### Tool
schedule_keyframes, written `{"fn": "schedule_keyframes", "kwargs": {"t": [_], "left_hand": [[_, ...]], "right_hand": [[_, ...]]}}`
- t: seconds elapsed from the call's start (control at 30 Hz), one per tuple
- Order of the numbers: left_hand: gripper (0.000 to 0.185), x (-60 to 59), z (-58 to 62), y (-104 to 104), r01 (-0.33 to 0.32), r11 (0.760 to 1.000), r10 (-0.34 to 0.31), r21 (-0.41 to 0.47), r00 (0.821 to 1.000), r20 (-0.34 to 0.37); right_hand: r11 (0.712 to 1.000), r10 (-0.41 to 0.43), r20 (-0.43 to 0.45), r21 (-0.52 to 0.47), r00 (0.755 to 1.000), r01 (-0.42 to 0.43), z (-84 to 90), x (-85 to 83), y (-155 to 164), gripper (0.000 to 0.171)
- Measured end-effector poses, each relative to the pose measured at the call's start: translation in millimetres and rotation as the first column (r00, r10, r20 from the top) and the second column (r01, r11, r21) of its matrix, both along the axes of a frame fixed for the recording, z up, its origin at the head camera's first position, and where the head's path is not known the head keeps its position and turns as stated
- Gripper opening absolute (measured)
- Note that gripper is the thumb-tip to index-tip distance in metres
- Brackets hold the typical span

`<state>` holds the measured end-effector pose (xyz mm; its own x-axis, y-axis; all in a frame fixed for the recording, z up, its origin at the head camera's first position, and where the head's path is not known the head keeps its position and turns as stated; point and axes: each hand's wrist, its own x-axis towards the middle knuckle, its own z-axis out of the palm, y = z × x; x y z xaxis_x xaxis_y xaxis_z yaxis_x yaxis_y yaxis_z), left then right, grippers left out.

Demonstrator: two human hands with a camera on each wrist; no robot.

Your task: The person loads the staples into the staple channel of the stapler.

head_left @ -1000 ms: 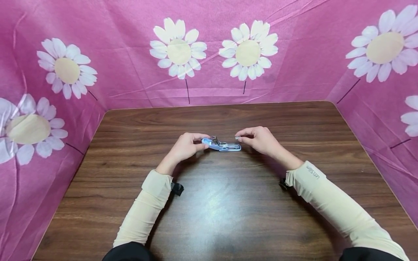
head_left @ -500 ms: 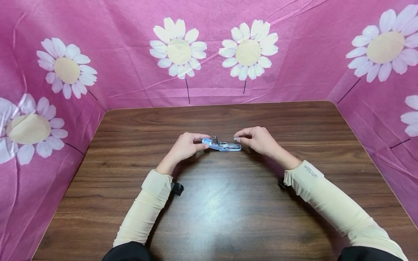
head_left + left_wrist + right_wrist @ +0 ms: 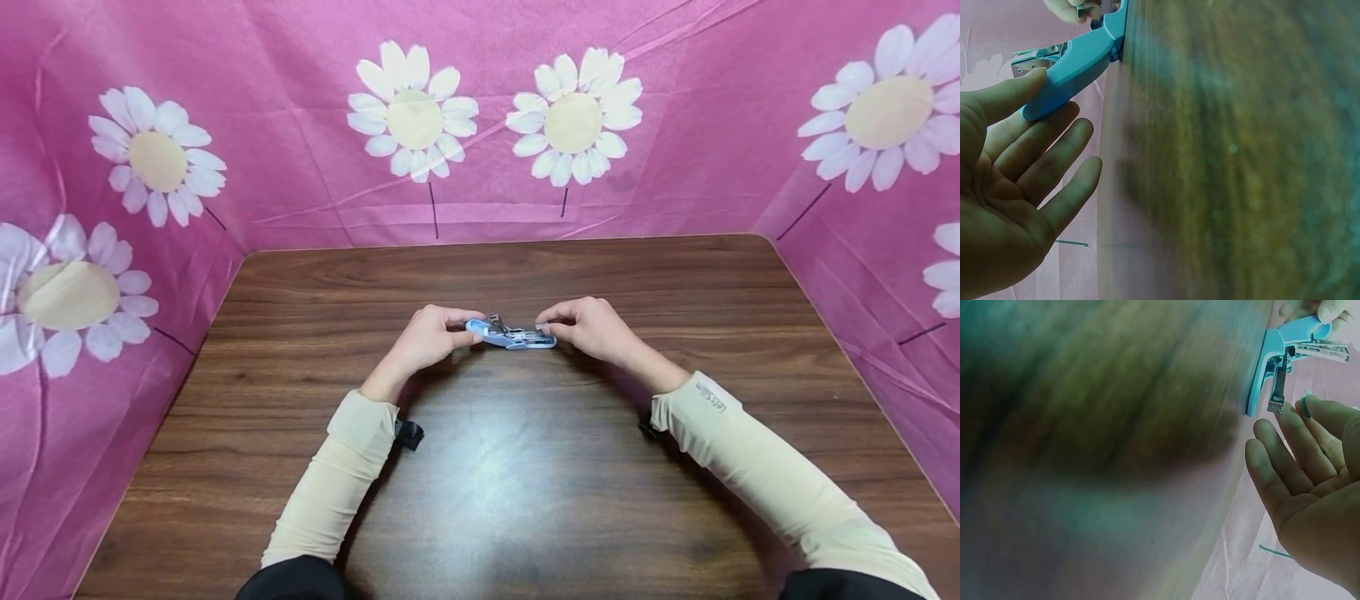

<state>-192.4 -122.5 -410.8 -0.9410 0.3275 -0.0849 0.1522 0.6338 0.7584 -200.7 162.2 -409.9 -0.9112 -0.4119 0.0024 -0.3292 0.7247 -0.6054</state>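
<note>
A light blue stapler (image 3: 495, 335) lies opened out on the table, its metal parts showing. My left hand (image 3: 426, 337) grips the stapler's raised cover at the left end between thumb and fingers. In the left wrist view the thumb lies over the blue cover (image 3: 1079, 72) and the other fingers spread below. Between the thumb and finger of my right hand (image 3: 596, 327) is a small strip of staples (image 3: 1305, 403). That strip is close over the right end of the stapler, near the metal magazine (image 3: 1279, 384) in the right wrist view.
The brown wood-grain table (image 3: 480, 483) runs to a pink cloth (image 3: 300, 167) with white daisies, which stands behind it and along both sides. Dark wrist straps (image 3: 408, 434) sit at the cuffs of the cream sleeves (image 3: 330, 483).
My right hand has moved slightly left and down, bringing the strip of staples from beside the stapler to over its right end. My left hand keeps its grip on the stapler.
</note>
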Motion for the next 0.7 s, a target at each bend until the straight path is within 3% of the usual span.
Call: {"fn": "schedule_keyframes", "kwargs": {"t": [0.7], "left_hand": [[0.031, 0.1, 1.9, 0.7, -0.014, 1.000, 0.015, -0.011, 1.000, 0.014]], "right_hand": [[0.998, 0.035, -0.016, 0.056, 0.999, -0.034, -3.9, -0.4, -10.5, 0.015]]}}
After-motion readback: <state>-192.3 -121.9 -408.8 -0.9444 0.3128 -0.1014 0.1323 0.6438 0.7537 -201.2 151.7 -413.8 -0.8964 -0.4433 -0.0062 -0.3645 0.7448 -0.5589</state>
